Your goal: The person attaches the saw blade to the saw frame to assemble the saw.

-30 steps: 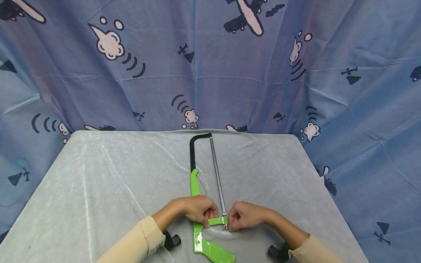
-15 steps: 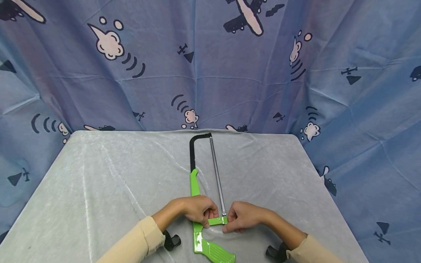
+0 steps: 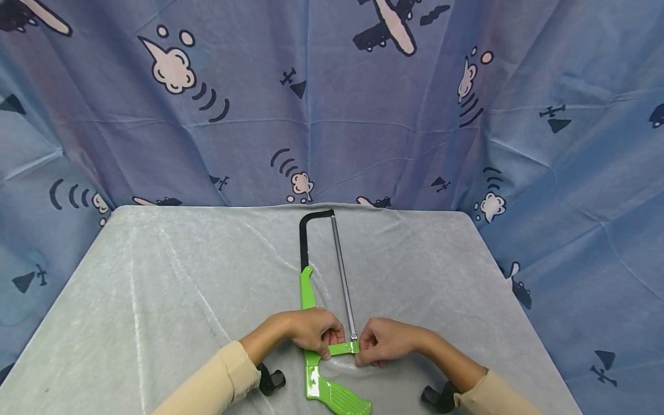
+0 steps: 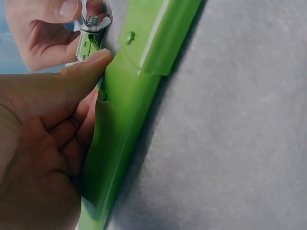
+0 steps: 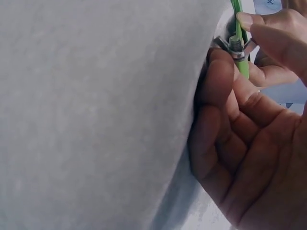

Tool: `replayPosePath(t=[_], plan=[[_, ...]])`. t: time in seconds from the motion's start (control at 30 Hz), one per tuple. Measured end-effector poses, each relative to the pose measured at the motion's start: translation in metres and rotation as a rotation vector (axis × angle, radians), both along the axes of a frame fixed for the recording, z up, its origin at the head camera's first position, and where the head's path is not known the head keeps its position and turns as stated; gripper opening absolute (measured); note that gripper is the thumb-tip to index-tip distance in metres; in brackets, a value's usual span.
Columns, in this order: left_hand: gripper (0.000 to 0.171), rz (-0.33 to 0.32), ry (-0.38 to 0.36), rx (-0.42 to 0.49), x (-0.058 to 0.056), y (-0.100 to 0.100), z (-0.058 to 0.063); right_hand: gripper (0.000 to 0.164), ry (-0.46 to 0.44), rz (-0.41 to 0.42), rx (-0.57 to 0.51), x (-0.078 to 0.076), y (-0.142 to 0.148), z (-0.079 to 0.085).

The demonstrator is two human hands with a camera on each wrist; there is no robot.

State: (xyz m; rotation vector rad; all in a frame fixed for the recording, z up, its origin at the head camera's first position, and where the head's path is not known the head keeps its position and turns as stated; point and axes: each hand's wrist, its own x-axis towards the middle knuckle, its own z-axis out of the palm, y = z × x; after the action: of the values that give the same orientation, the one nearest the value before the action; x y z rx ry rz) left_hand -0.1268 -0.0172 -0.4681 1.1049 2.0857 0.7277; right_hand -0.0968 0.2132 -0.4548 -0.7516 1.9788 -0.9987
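A hacksaw (image 3: 308,291) with a green handle and a black front frame lies on the grey cloth, its silver blade side (image 3: 342,274) turned to the right. My left hand (image 3: 315,329) grips the green crosspiece (image 3: 341,349) near the handle, thumb pressed on it in the left wrist view. At the crosspiece's end my right hand (image 3: 386,341) pinches a metal wing nut (image 5: 236,54) between thumb and index finger. A threaded bolt end (image 4: 92,20) sticks out through the nut. In the head view the fingers hide the nut.
The grey cloth (image 3: 207,253) covers the table up to a blue patterned curtain (image 3: 249,104) behind it. Each wrist carries a black camera mount, the left one (image 3: 271,380) close beside the saw handle.
My right fingers have closed in leftward over the wing nut, hiding it from the head view, then shifted slightly back right. My left hand and the hacksaw have stayed in place.
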Motion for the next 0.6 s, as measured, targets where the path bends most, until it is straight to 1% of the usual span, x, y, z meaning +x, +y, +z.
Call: replayPosePath(t=[0.2,0.6], plan=[[0.023,-0.005,0.008,-0.002,0.0,0.0,0.0013,0.022,-0.061,-0.012,-0.04,-0.0014,0.0029,-0.0024],[0.022,-0.008,0.008,-0.005,0.0,-0.0001,0.0022,0.019,-0.068,0.026,-0.071,-0.0025,0.0044,-0.0053]])
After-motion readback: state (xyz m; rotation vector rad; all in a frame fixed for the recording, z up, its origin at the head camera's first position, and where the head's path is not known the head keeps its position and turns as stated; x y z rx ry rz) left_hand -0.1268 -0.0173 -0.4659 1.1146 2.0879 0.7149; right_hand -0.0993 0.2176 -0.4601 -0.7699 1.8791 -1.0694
